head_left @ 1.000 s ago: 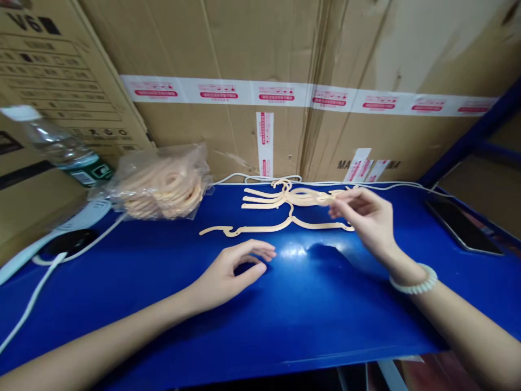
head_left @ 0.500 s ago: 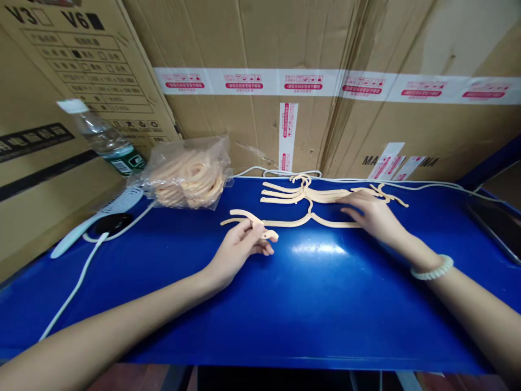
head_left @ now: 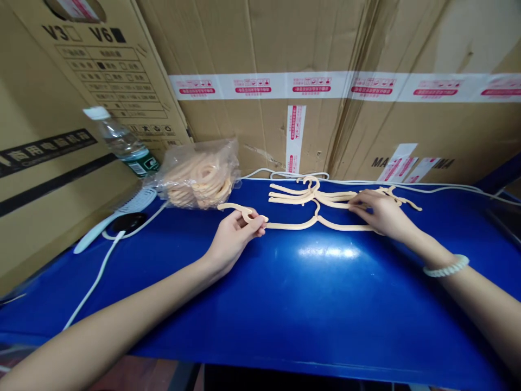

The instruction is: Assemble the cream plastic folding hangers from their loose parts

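Note:
My left hand [head_left: 233, 239] is closed, pinching a short curved peach plastic hanger piece [head_left: 234, 207] between thumb and fingers. Just beyond its fingertips lies a peach clothes hanger [head_left: 292, 226] with its arms spread flat on the table and its hook upward. Behind that one, several stacked hangers [head_left: 287, 199] overlap, their hooks bunched together. My right hand [head_left: 379, 214] closes thumb and fingertips on an arm of the stacked hangers, at their right side. The palm hides part of the arms there. More loose peach pieces [head_left: 407, 202] stick out beyond my right hand.
A clear bag of peach pieces [head_left: 199, 174] sits at the back left, near a water bottle [head_left: 124, 141], a pale hairbrush [head_left: 97, 228] and a black round object [head_left: 129, 221] with a white cable. Cardboard boxes [head_left: 260, 130] stand behind the blue table [head_left: 285, 304].
The view has shifted a little, moving the scene rightward. The piece in my left hand has turned. My right fingers have come together on an arm of the stacked hangers.

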`<state>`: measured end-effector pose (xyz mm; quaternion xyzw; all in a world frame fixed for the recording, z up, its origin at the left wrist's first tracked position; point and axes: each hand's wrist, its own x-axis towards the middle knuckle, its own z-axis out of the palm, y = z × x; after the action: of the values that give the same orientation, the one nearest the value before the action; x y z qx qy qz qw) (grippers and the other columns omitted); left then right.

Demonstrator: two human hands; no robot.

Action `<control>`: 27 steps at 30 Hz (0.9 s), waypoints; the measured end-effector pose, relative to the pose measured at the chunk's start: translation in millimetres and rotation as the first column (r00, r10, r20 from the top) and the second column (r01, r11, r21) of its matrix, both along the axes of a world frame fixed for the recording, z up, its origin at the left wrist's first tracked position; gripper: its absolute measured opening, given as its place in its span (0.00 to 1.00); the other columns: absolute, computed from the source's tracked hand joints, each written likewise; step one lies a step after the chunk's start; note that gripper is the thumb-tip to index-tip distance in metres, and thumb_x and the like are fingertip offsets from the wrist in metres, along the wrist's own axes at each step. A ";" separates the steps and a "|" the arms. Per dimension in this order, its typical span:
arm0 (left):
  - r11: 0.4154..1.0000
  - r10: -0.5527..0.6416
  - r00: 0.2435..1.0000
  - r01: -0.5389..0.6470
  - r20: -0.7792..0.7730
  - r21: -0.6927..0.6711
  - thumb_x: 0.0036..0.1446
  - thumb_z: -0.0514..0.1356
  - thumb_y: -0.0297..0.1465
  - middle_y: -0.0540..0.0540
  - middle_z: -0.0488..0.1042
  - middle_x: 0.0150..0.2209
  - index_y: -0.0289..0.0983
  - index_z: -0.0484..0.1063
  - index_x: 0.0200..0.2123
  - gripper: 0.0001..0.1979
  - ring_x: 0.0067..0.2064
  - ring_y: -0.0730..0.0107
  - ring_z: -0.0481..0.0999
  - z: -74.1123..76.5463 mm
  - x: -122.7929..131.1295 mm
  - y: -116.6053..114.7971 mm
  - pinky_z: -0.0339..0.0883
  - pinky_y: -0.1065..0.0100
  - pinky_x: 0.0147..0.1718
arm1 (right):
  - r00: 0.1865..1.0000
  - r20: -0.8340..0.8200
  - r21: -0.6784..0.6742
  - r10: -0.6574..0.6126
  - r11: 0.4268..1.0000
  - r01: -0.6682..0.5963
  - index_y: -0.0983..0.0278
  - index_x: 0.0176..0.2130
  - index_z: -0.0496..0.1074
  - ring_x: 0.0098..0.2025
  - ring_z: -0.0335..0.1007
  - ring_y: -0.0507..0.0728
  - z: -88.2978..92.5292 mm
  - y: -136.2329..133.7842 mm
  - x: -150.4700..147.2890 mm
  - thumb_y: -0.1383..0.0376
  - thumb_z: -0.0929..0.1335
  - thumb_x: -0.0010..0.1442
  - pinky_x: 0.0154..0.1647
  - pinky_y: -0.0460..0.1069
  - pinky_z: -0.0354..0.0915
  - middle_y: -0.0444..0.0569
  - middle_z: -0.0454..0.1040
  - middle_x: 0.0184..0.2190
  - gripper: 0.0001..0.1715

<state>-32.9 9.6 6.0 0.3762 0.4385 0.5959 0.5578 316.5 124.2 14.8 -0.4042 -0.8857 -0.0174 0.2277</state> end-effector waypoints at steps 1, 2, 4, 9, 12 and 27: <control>1.000 0.010 1.000 -0.010 0.010 0.016 0.46 0.75 0.32 0.49 0.76 0.29 0.33 0.73 0.32 0.16 0.31 0.75 0.74 0.6 -0.6 1.6 0.69 0.69 0.35 | 1.000 -0.010 0.024 0.004 1.000 -0.004 0.62 0.37 0.74 0.38 0.75 0.63 3.1 -3.1 -0.1 0.59 0.65 0.64 0.41 0.56 0.69 0.54 0.78 0.36 0.11; 0.999 0.021 0.999 -0.021 0.024 0.028 0.45 0.75 0.32 0.49 0.76 0.30 0.32 0.74 0.32 0.16 0.31 0.74 0.74 0.9 -1.4 3.4 0.69 0.69 0.35 | 1.000 -0.022 0.055 0.008 0.998 -0.006 0.62 0.37 0.73 0.37 0.76 0.63 6.1 -6.4 -0.4 0.59 0.65 0.64 0.40 0.56 0.70 0.54 0.79 0.36 0.11; 0.999 0.033 0.998 -0.036 0.059 0.041 0.43 0.76 0.32 0.48 0.76 0.30 0.32 0.75 0.32 0.16 0.32 0.74 0.74 0.5 -3.6 7.0 0.69 0.69 0.35 | 0.999 -0.046 0.107 0.016 0.994 -0.011 0.61 0.37 0.72 0.36 0.77 0.62 11.3 -13.2 -2.0 0.59 0.65 0.65 0.39 0.55 0.70 0.53 0.79 0.35 0.10; 0.998 0.004 0.994 -0.011 0.109 0.065 0.43 0.76 0.33 0.50 0.74 0.30 0.33 0.75 0.31 0.16 0.32 0.76 0.72 -1.6 -9.4 10.9 0.68 0.71 0.36 | 0.993 -0.106 0.148 0.060 0.988 -0.044 0.61 0.36 0.71 0.33 0.78 0.59 19.3 -30.0 -8.6 0.61 0.67 0.65 0.33 0.51 0.70 0.50 0.80 0.33 0.07; 0.996 -0.047 0.991 0.037 0.126 0.083 0.47 0.74 0.31 0.48 0.75 0.37 0.34 0.74 0.31 0.13 0.37 0.74 0.74 -0.2 -10.3 8.4 0.70 0.68 0.41 | 0.988 -0.135 0.222 0.076 0.974 -0.045 0.61 0.41 0.74 0.34 0.79 0.59 21.5 -39.6 -11.7 0.62 0.67 0.65 0.35 0.51 0.71 0.50 0.81 0.36 0.06; 0.916 -0.386 0.884 0.401 0.264 -0.003 0.56 0.70 0.30 0.42 0.78 0.48 0.35 0.69 0.34 0.11 0.45 0.61 0.81 1.5 -10.6 -1.2 0.73 0.59 0.46 | 0.999 -0.044 0.374 0.012 0.927 0.005 0.58 0.41 0.68 0.39 0.78 0.59 20.2 -53.6 -11.9 0.69 0.66 0.63 0.39 0.49 0.69 0.48 0.78 0.37 0.07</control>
<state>-43.5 8.5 7.5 0.3602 0.2937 0.5015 0.7298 304.5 70.7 35.0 -0.3521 -0.8614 -0.1761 0.3209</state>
